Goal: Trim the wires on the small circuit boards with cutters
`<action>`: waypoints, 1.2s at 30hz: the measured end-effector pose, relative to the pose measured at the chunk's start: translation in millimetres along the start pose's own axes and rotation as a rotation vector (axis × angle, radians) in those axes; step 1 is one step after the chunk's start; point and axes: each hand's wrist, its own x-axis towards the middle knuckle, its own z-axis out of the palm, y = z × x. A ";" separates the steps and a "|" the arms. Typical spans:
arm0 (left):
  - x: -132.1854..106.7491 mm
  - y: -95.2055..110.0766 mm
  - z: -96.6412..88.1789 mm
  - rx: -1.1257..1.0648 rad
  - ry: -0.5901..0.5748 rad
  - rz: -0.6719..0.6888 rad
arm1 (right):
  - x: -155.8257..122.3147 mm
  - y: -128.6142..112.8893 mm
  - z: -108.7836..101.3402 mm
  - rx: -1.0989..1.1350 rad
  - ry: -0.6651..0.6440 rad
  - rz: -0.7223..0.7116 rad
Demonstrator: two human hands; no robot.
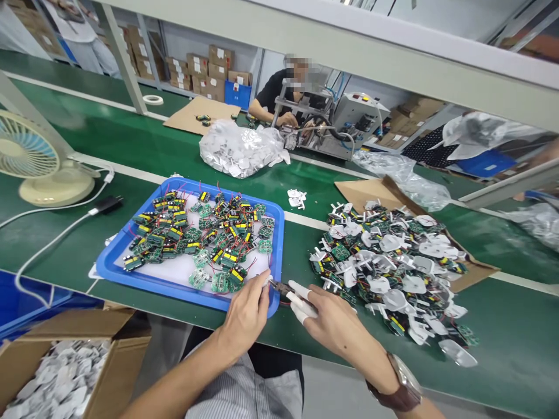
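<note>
Right then, both hands, left hand (247, 311) and right hand (334, 323), pinched one small dark wired part (282, 288) just beyond them, beside the shallow blue plastic tray (114, 262) heaped with green circuit boards (196, 233).

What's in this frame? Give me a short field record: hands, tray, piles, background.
left hand: at the near right corner of the blue tray, fingertips pinching a small dark part
right hand: white finger cots on fingertips, meeting the same part; watch on wrist
tray contents: circuit boards with red wires
right pile: white plug shells mixed with boards, partly on cardboard
near left: carton of white shells
far left: desk fan
background: another person at a machine
</note>
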 end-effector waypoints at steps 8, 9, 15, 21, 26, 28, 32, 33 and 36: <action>11.6 0.1 -16.0 -0.182 -0.152 -0.309 | 2.1 20.9 28.8 -0.093 0.231 -0.182; 13.4 0.4 -18.0 -0.212 -0.179 -0.353 | 2.5 23.0 31.3 -0.111 0.269 -0.203; 18.2 -1.0 -21.8 -0.343 -0.257 -0.427 | 2.0 21.8 23.2 -0.278 0.373 -0.235; 18.6 -4.4 -19.3 -0.424 -0.293 -0.510 | 0.1 9.1 5.8 -0.429 0.391 -0.248; 17.4 -3.3 -17.0 -0.467 -0.236 -0.560 | -1.6 5.4 4.7 -0.482 0.407 -0.251; 17.0 -2.7 -16.5 -0.473 -0.227 -0.573 | -2.2 5.7 5.6 -0.478 0.407 -0.246; 16.7 -2.6 -15.4 -0.460 -0.230 -0.578 | -2.9 4.0 6.4 -0.471 0.431 -0.235; 16.6 -2.8 -15.0 -0.462 -0.229 -0.579 | -3.1 3.0 6.4 -0.473 0.438 -0.236; 16.3 -3.7 -13.7 -0.470 -0.230 -0.587 | -4.0 0.0 6.2 -0.485 0.434 -0.239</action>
